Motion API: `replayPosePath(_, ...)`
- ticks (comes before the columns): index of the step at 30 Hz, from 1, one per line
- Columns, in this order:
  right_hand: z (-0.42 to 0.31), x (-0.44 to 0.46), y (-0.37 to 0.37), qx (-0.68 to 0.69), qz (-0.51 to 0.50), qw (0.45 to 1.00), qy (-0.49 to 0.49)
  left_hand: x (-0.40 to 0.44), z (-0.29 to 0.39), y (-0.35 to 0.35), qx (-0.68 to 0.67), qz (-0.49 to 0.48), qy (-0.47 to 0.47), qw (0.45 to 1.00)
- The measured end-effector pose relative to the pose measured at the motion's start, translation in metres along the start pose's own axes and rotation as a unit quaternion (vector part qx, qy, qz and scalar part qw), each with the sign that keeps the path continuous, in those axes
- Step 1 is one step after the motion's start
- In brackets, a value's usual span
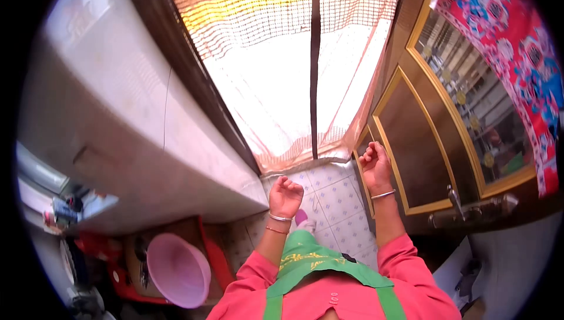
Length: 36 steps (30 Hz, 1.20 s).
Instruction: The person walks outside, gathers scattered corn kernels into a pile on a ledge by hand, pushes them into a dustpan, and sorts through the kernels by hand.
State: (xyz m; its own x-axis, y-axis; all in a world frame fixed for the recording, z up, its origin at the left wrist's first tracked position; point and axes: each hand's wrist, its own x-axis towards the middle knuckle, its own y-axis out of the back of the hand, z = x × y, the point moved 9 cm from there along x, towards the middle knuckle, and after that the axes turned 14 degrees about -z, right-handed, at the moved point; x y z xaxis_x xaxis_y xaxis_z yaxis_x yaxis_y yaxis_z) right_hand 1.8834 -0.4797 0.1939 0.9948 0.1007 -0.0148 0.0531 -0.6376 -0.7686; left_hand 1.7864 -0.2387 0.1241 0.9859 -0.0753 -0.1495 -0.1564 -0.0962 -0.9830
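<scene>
The door (416,144) is brown (gold-trimmed) — the apron (311,268) green.

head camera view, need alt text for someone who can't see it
A person's left hand and right hand, both loosely curled, are raised before a mesh curtain. A green apron is worn over a red shirt. A gold-trimmed brown door is at right, a pink basin at lower left.

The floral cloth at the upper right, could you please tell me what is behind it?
Beside the floral cloth, a glass pane of the brown door shows; whatever it directly covers cannot be seen.
</scene>
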Motion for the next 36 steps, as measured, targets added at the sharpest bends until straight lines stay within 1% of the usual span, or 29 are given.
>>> replayPosePath(1,-0.008,0.026,-0.008,-0.011,0.02,1.0,0.005,0.032,0.002,-0.016,-0.012,-0.022,0.015,1.0)
replayPosePath(2,-0.015,0.056,-0.014,-0.022,0.037,0.999,0.01,0.066,0.006,-0.025,-0.017,-0.006,0.025,1.0)
replayPosePath(4,-0.03,0.119,-0.023,-0.026,0.029,0.999,0.025,0.133,0.009,-0.049,-0.016,-0.02,0.036,0.999)
replayPosePath(6,-0.047,0.162,-0.028,-0.052,0.046,0.996,0.055,0.18,0.005,-0.068,0.004,-0.015,0.05,0.999)
replayPosePath(7,-0.05,0.193,-0.021,-0.054,0.027,0.997,0.055,0.21,0.003,-0.073,0.023,-0.008,0.061,0.998)
replayPosePath(8,-0.054,0.216,-0.018,-0.05,0.032,0.996,0.062,0.232,-0.001,-0.077,0.028,-0.007,0.069,0.997)
replayPosePath(10,-0.063,0.262,-0.018,-0.078,0.06,0.993,0.069,0.281,-0.014,-0.081,0.019,-0.026,0.113,0.993)
replayPosePath(11,-0.063,0.296,-0.003,-0.111,0.063,0.989,0.068,0.308,-0.019,-0.077,0.025,-0.043,0.132,0.99)
replayPosePath(14,-0.071,0.386,-0.003,-0.131,0.075,0.985,0.082,0.378,-0.028,-0.079,0.022,-0.024,0.137,0.99)
replayPosePath(15,-0.065,0.41,-0.004,-0.129,0.08,0.985,0.079,0.4,-0.031,-0.084,0.026,-0.044,0.146,0.988)
replayPosePath(16,-0.05,0.444,-0.023,-0.095,0.021,0.994,0.05,0.422,-0.037,-0.086,0.029,-0.042,0.147,0.988)
replayPosePath(18,-0.026,0.513,-0.078,-0.023,-0.102,0.995,0.001,0.471,-0.055,-0.097,0.051,-0.006,0.176,0.983)
replayPosePath(19,-0.006,0.539,-0.115,-0.015,-0.219,0.976,0.006,0.496,-0.065,-0.1,0.065,-0.047,0.211,0.974)
replayPosePath(20,0.015,0.544,-0.14,-0.041,-0.231,0.971,-0.051,0.522,-0.074,-0.106,0.08,-0.092,0.249,0.961)
replayPosePath(21,0.035,0.547,-0.165,-0.068,-0.245,0.961,-0.106,0.545,-0.078,-0.127,0.102,-0.097,0.237,0.961)
replayPosePath(22,0.053,0.546,-0.187,-0.088,-0.282,0.944,-0.149,0.566,-0.079,-0.148,0.123,-0.097,0.226,0.961)
replayPosePath(23,0.067,0.544,-0.207,-0.102,-0.332,0.919,-0.185,0.598,-0.072,-0.154,0.15,-0.09,0.201,0.964)
replayPosePath(24,0.076,0.544,-0.225,-0.107,-0.386,0.892,-0.21,0.627,-0.062,-0.16,0.109,-0.074,0.217,0.967)
replayPosePath(25,0.077,0.546,-0.239,-0.106,-0.44,0.864,-0.218,0.649,-0.041,-0.181,0.125,-0.083,0.191,0.97)
replayPosePath(27,0.068,0.559,-0.257,-0.093,-0.515,0.824,-0.216,0.691,0.036,-0.222,0.175,-0.114,0.113,0.971)
replayPosePath(28,0.059,0.576,-0.255,-0.078,-0.515,0.828,-0.207,0.705,0.095,-0.25,0.215,-0.18,0.039,0.959)
replayPosePath(29,0.046,0.598,-0.249,-0.051,-0.494,0.846,-0.195,0.711,0.152,-0.275,0.256,-0.244,-0.036,0.935)
replayPosePath(30,0.034,0.625,-0.236,-0.028,-0.459,0.87,-0.176,0.703,0.177,-0.32,0.244,-0.298,-0.047,0.922)
replayPosePath(31,0.018,0.653,-0.211,0.035,-0.372,0.911,-0.172,0.698,0.217,-0.352,0.254,-0.217,-0.212,0.918)
replayPosePath(32,0.008,0.685,-0.184,0.063,-0.306,0.939,-0.144,0.686,0.259,-0.387,0.27,-0.27,-0.299,0.874)
replayPosePath(33,-0.004,0.707,-0.159,0.068,-0.265,0.955,-0.116,0.669,0.302,-0.413,0.273,-0.308,-0.383,0.827)
replayPosePath(34,-0.013,0.728,-0.135,0.12,-0.242,0.958,-0.093,0.661,0.345,-0.432,0.269,-0.388,-0.371,0.8)
replayPosePath(35,-0.023,0.747,-0.119,0.144,-0.197,0.967,-0.079,0.663,0.382,-0.444,0.241,-0.46,-0.306,0.798)
replayPosePath(36,-0.027,0.769,-0.105,0.166,-0.178,0.968,-0.056,0.674,0.391,-0.447,0.25,-0.456,-0.313,0.795)
